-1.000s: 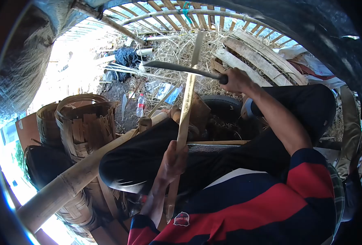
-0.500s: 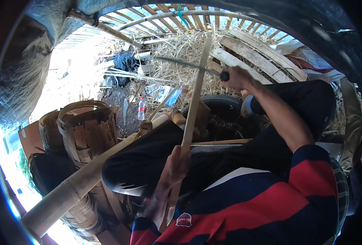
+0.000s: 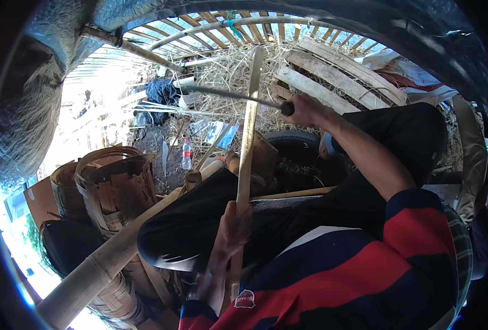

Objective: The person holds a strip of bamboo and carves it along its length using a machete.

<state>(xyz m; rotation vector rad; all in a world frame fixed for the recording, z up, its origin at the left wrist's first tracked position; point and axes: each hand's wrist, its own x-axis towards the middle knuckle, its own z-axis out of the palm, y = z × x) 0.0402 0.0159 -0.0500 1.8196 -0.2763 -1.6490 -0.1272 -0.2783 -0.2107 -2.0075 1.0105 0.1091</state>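
A long flat bamboo strip (image 3: 246,148) stands nearly upright before my chest. My left hand (image 3: 235,226) is wrapped round its lower part, and its bottom end comes down by my shirt. My right hand (image 3: 308,111) is closed on the dark handle of a long knife (image 3: 230,95). The thin blade points left and crosses the strip's upper part. Whether blade and strip touch, I cannot tell. Below the right hand lies a black tyre-like ring (image 3: 293,137), partly hidden by my leg.
Woven bamboo baskets (image 3: 117,187) stand at the left beside a thick bamboo pole (image 3: 98,261) running diagonally. A plastic bottle (image 3: 186,154) and straw (image 3: 227,71) lie on the ground ahead. Wooden planks (image 3: 337,77) lie at the back right. A slatted fence (image 3: 200,33) closes the far side.
The bamboo strip has shifted slightly left and stands a little more upright. My right hand and the knife have moved slightly left and down in view; the whole scene has shifted a little left too.
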